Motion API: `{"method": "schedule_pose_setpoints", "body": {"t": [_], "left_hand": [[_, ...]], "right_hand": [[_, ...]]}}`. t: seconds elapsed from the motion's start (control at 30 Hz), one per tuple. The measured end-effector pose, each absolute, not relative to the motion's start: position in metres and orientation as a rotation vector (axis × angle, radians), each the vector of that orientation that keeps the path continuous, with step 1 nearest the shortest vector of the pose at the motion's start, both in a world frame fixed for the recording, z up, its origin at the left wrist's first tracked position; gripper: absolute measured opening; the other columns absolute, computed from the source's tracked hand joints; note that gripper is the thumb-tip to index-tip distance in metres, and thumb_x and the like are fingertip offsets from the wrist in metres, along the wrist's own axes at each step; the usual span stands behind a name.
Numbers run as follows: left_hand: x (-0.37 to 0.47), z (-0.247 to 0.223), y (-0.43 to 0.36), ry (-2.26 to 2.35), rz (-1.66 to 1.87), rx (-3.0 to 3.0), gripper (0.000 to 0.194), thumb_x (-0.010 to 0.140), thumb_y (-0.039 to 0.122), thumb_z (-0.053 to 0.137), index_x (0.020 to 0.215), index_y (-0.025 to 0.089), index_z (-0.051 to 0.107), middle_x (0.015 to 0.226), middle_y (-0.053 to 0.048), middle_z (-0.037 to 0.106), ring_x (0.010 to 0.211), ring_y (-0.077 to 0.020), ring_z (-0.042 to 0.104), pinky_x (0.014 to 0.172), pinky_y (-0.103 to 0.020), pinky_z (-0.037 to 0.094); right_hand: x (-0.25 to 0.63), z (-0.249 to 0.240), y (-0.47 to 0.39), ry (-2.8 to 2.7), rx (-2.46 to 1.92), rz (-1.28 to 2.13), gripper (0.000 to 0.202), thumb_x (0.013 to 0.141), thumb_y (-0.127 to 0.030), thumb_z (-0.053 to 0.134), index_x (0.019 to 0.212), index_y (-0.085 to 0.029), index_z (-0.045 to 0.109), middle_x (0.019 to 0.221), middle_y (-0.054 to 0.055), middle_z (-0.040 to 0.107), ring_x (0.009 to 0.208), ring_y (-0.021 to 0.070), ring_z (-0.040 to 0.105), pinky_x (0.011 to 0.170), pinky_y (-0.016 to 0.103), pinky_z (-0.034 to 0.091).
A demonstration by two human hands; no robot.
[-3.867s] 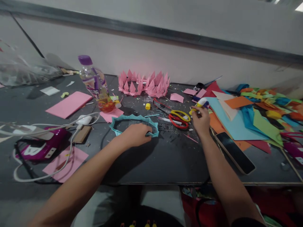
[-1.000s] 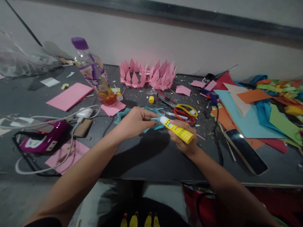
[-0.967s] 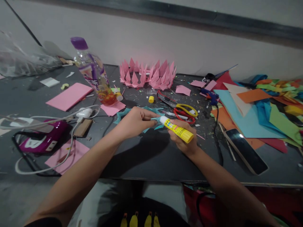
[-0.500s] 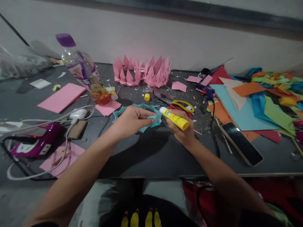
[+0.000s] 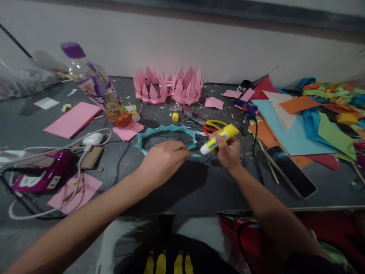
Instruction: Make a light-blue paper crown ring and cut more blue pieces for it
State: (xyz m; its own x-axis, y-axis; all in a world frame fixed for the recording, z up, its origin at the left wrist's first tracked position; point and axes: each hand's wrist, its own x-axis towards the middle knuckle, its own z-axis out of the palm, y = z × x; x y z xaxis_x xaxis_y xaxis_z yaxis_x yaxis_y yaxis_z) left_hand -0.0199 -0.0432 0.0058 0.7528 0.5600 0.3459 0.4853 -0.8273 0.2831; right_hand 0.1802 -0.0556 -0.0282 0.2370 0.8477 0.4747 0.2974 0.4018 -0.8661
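Note:
My left hand (image 5: 167,161) is closed in a pinch on the near right part of a teal folded-paper ring (image 5: 161,130); a pointed teal piece sticks out past the fingertips. The ring has a zigzag upper edge and its near side is partly hidden behind this hand. My right hand (image 5: 229,152) grips a yellow glue stick (image 5: 224,136), its white end tilted down and left toward the ring, a small gap apart. The small yellow cap (image 5: 175,117) rests behind the ring. Two pink folded-paper rings (image 5: 152,91) with tall points stand by the wall.
Scissors (image 5: 212,123) and a red cutter (image 5: 192,115) lie behind the glue stick. A tilted bottle (image 5: 98,89), pink paper (image 5: 72,118) and a cabled purple device (image 5: 54,173) are at left. To the right are a glue gun (image 5: 249,108), a phone (image 5: 291,171) and coloured sheets (image 5: 302,133).
My left hand has moved down and turned, back of the hand up, so more of the teal ring shows. My right hand has shifted right, and the glue stick's white end now points down-left.

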Motion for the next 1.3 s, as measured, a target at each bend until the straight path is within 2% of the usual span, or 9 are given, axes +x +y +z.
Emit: {"method": "schedule_pose_setpoints", "body": {"t": [0.17, 0.27, 0.47, 0.67, 0.87, 1.03, 1.17, 1.3], "left_hand": [[-0.027, -0.020, -0.057, 0.623, 0.491, 3.115, 0.017, 0.088, 0.012, 0.046, 0.087, 0.014, 0.063, 0.085, -0.006, 0.066, 0.074, -0.0164, 0.058, 0.065, -0.028, 0.044], [-0.029, -0.033, -0.058, 0.589, 0.529, 3.150, 0.017, 0.089, 0.011, 0.045, 0.088, 0.013, 0.061, 0.086, -0.007, 0.066, 0.076, -0.0164, 0.058, 0.065, -0.028, 0.044], [-0.030, -0.041, -0.055, 0.581, 0.614, 3.149, 0.025, 0.092, 0.013, 0.037, 0.078, 0.014, 0.058, 0.072, -0.004, 0.063, 0.066, -0.0156, 0.056, 0.062, -0.027, 0.043], [-0.029, -0.041, -0.055, 0.556, 0.658, 3.167, 0.028, 0.092, 0.012, 0.036, 0.073, 0.014, 0.056, 0.067, -0.003, 0.061, 0.061, -0.0152, 0.054, 0.060, -0.027, 0.043], [-0.030, -0.043, -0.054, 0.578, 0.645, 3.131, 0.026, 0.091, 0.013, 0.039, 0.071, 0.015, 0.056, 0.067, -0.003, 0.061, 0.061, -0.0149, 0.054, 0.060, -0.027, 0.043], [-0.028, -0.043, -0.052, 0.622, 0.563, 3.058, 0.021, 0.089, 0.014, 0.043, 0.073, 0.014, 0.058, 0.071, -0.003, 0.063, 0.064, -0.0157, 0.057, 0.063, -0.028, 0.045], [-0.024, -0.040, -0.047, 0.809, 0.467, 2.831, 0.012, 0.086, 0.016, 0.050, 0.087, 0.015, 0.062, 0.084, -0.003, 0.068, 0.071, -0.0158, 0.062, 0.066, -0.027, 0.046], [-0.020, -0.032, -0.038, 0.968, 0.461, 2.518, 0.016, 0.085, 0.017, 0.052, 0.096, 0.017, 0.064, 0.089, -0.003, 0.070, 0.078, -0.0165, 0.065, 0.067, -0.025, 0.046]], "right_hand": [[0.175, -0.040, -0.059, -1.613, -1.238, 0.600, 0.034, 0.075, -0.049, 0.058, 0.059, -0.019, 0.058, 0.052, -0.001, 0.057, 0.047, 0.0117, 0.052, 0.046, 0.024, 0.040], [0.172, -0.046, -0.060, -1.791, -1.309, 0.598, 0.037, 0.076, -0.051, 0.057, 0.059, -0.019, 0.057, 0.054, 0.000, 0.058, 0.048, 0.0117, 0.052, 0.049, 0.024, 0.039], [0.165, -0.049, -0.061, -2.091, -1.441, 0.533, 0.041, 0.082, -0.053, 0.046, 0.070, -0.017, 0.061, 0.057, 0.002, 0.060, 0.053, 0.0122, 0.055, 0.053, 0.023, 0.034], [0.159, -0.051, -0.061, -2.216, -1.448, 0.294, 0.043, 0.081, -0.054, 0.043, 0.062, -0.018, 0.057, 0.052, 0.002, 0.056, 0.048, 0.0115, 0.049, 0.050, 0.024, 0.027], [0.164, -0.052, -0.062, -2.169, -1.435, 0.239, 0.042, 0.079, -0.052, 0.043, 0.058, -0.018, 0.056, 0.045, 0.000, 0.050, 0.042, 0.0101, 0.043, 0.047, 0.025, 0.024], [0.178, -0.049, -0.059, -1.876, -1.401, 0.373, 0.036, 0.075, -0.047, 0.050, 0.052, -0.019, 0.051, 0.042, -0.002, 0.047, 0.039, 0.0093, 0.042, 0.043, 0.023, 0.029], [0.182, -0.045, -0.057, -1.437, -1.250, 0.394, 0.030, 0.077, -0.043, 0.052, 0.059, -0.020, 0.055, 0.048, -0.002, 0.053, 0.040, 0.0100, 0.046, 0.041, 0.023, 0.035], [0.179, -0.044, -0.058, -1.338, -1.121, 0.328, 0.027, 0.078, -0.043, 0.052, 0.066, -0.020, 0.059, 0.054, -0.001, 0.057, 0.043, 0.0105, 0.049, 0.042, 0.024, 0.040]]}}
